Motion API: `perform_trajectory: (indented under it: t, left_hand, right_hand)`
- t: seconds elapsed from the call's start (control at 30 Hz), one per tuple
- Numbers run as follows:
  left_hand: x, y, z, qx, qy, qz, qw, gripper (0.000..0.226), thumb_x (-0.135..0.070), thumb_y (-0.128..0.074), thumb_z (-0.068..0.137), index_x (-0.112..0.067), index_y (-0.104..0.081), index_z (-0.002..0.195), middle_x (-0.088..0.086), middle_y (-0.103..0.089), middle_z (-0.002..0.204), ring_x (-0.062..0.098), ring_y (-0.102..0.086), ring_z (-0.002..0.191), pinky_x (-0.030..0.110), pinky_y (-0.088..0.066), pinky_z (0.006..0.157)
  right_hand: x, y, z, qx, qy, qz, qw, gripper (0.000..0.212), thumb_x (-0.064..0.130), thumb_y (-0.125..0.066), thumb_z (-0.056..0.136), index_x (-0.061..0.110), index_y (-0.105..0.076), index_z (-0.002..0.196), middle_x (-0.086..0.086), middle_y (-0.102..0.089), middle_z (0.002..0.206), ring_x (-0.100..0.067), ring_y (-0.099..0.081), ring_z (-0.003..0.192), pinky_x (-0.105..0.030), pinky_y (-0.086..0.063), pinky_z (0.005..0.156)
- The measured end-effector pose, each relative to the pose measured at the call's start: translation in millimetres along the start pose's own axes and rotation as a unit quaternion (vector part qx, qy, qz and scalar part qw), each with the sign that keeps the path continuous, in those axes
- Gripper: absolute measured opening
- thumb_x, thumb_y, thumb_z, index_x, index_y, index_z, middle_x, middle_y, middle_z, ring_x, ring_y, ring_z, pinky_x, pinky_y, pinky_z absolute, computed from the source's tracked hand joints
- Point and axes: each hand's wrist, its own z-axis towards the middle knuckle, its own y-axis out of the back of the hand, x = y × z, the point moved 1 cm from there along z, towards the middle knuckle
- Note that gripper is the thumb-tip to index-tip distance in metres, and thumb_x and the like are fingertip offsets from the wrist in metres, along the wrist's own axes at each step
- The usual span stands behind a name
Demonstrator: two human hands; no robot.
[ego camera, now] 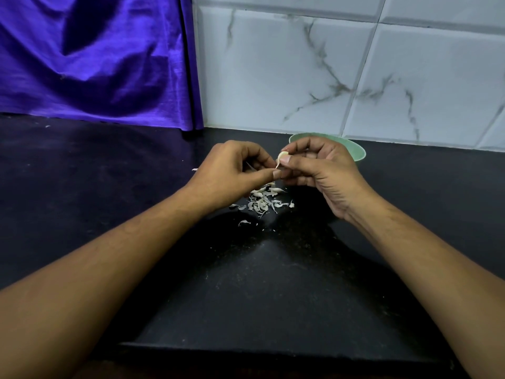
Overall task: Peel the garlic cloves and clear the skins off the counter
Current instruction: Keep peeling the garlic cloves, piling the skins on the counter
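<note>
A pale garlic clove (281,157) is held above the black counter (259,283). My right hand (322,170) pinches it between thumb and forefinger. My left hand (232,170) has curled fingers, and its thumb and fingertips meet the clove's lower tip, pinching at the skin. Below the hands lies a small heap of white garlic skins (261,201), with one stray skin (244,222) nearer to me. A pale green bowl (358,151) stands behind my right hand, mostly hidden; its contents cannot be seen.
A purple cloth (95,58) hangs at the back left down to the counter. White marble-look tiles (355,64) form the back wall. A tiny scrap (194,169) lies left of my left hand. The counter's front edge (259,348) is close to me.
</note>
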Motion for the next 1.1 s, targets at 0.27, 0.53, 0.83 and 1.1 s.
perform_trajectory:
  t: [0.27,0.53,0.83,1.1]
  left_hand:
    - [1.3,1.1,1.5,-0.034,0.000,0.036,0.999,0.002,-0.023,-0.076,0.090,-0.023,-0.078,0.090,-0.008,-0.074,0.070,0.010,-0.072,0.068,0.042,-0.062,0.070]
    - [-3.8,-0.3,-2.1,-0.070,-0.006,0.115,0.991,0.020,-0.043,-0.063,0.077,-0.029,-0.076,0.083,-0.015,-0.071,0.067,0.004,-0.068,0.066,0.038,-0.058,0.067]
    - [-3.9,-2.7,-1.2,-0.075,0.003,0.146,0.986,0.019,-0.045,-0.063,0.070,-0.027,-0.066,0.065,-0.010,-0.064,0.057,0.007,-0.062,0.059,0.032,-0.052,0.060]
    - [-8.7,3.1,-2.0,-0.027,-0.026,0.044,0.998,0.015,-0.033,-0.066,0.074,-0.020,-0.072,0.073,-0.002,-0.068,0.061,0.008,-0.058,0.054,0.030,-0.047,0.054]
  right_hand:
    - [-3.1,-5.2,-1.7,-0.013,-0.010,-0.004,1.000,0.009,0.004,-0.078,0.085,0.008,-0.071,0.089,-0.009,-0.072,0.076,-0.017,-0.069,0.067,-0.039,-0.063,0.074]
    - [-7.2,-9.5,-4.4,-0.024,-0.041,0.018,0.999,0.014,0.003,-0.076,0.087,-0.003,-0.071,0.098,-0.017,-0.074,0.087,-0.020,-0.070,0.067,-0.039,-0.063,0.074]
    - [-7.9,-12.4,-6.0,-0.001,-0.067,0.015,0.998,0.007,0.001,-0.076,0.086,0.001,-0.070,0.090,-0.013,-0.073,0.076,-0.022,-0.071,0.066,-0.038,-0.063,0.071]
    - [2.1,1.5,-2.1,0.110,-0.147,0.046,0.982,0.013,0.009,-0.074,0.073,0.005,-0.070,0.085,-0.013,-0.072,0.081,-0.023,-0.073,0.068,-0.042,-0.063,0.077]
